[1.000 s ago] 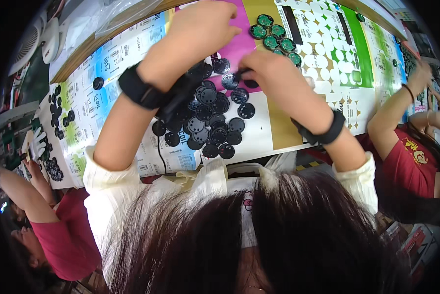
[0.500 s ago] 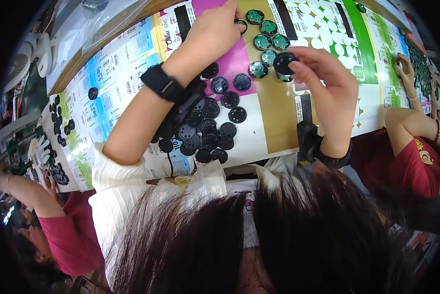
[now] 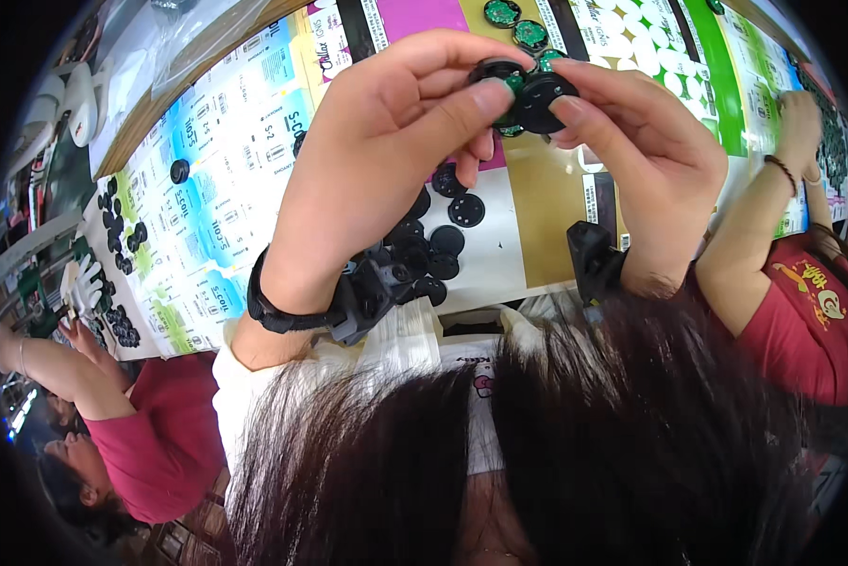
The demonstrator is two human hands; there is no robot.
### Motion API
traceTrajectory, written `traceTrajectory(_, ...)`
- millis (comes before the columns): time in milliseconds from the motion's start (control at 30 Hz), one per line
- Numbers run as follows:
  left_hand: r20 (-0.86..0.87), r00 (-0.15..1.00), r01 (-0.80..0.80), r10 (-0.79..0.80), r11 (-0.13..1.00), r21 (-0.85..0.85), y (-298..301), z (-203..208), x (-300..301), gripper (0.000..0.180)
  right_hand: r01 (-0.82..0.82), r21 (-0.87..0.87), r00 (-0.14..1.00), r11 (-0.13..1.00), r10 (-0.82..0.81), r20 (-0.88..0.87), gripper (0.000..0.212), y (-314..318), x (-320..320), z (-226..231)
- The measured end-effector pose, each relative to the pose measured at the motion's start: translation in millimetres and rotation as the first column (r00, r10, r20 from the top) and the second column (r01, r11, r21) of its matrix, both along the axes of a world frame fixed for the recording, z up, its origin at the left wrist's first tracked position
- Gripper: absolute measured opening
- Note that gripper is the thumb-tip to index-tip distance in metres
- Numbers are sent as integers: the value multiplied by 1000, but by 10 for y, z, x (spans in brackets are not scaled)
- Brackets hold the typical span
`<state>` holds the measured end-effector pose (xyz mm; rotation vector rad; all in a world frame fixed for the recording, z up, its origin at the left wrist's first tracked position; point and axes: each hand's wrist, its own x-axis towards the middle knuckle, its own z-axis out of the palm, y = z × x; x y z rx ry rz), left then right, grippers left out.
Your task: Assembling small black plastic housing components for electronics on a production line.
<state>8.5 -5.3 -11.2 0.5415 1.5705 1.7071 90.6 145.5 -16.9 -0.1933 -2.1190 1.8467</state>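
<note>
Over the far part of the table my left hand (image 3: 386,141) pinches a round black case (image 3: 495,70) with a bit of green board at its edge. My right hand (image 3: 655,151) grips a round black cover (image 3: 543,104) between thumb and fingers. Both pieces are side by side and overlap in view, so I cannot tell whether they touch. Behind the fingers sit several round cases with green circuit boards (image 3: 530,36), partly hidden. Loose black discs (image 3: 466,209) lie below my left hand, many covered by my wrist and its black strap.
Printed sheets (image 3: 216,160) cover the table. One black disc (image 3: 179,171) lies alone at left, with a cluster of small black parts (image 3: 122,325) beyond. A wooden edge (image 3: 159,123) borders the far left. People in red work on both sides; one arm (image 3: 764,208) reaches in at right.
My left hand has come from the far row of cases toward my right hand, bringing a black case. My right hand still holds its cover. The right-hand neighbour's arm has shifted.
</note>
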Motion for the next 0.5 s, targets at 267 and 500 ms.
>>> traceTrajectory(267, -97, 975, -200, 201, 980, 18, -4, 53, 131, 24, -6, 560, 983, 828, 106, -147, 39, -37, -4, -7)
traceTrajectory(500, -9, 990, -142, 142, 988, 58, -40, 33, 130, 29, 84, 684, 906, 725, 230, -355, 50, 19, -28, -105)
